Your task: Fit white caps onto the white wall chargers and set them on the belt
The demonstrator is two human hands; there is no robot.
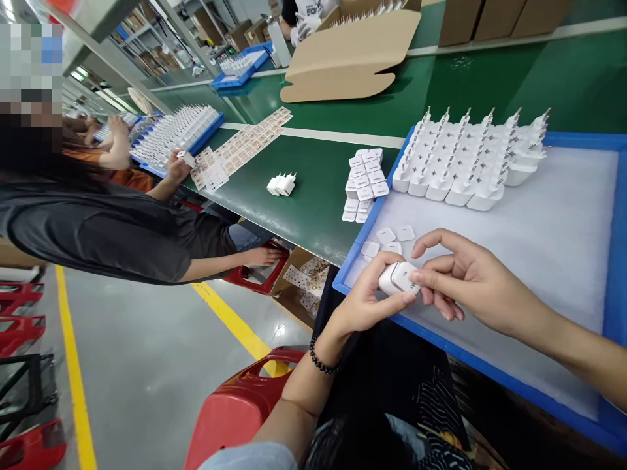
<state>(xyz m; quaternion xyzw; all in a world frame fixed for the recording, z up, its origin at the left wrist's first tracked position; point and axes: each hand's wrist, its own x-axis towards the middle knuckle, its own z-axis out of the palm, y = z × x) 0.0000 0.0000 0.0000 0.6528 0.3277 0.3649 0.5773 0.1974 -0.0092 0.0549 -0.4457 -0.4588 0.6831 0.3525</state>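
My left hand (pixel 365 301) is closed round a small white charger plug (pixel 398 277), held over the near left corner of a blue tray (pixel 618 215) lined with white foam. My right hand (pixel 465 277) pinches the same plug from the right with thumb and fingertips. Several small white square pieces (pixel 386 240) lie on the foam just beyond my hands. Rows of white charger plugs (pixel 470 163) with prongs up stand at the far end of the tray.
A stack of white plugs (pixel 365 186) and a loose group of plugs (pixel 281 185) lie on the green belt (pixel 313 196). Label sheets (pixel 245 145) and an open cardboard box (pixel 353 55) lie farther back. A person in a dark shirt (pixel 112 228) sits to my left. A red stool (pixel 240 411) stands below.
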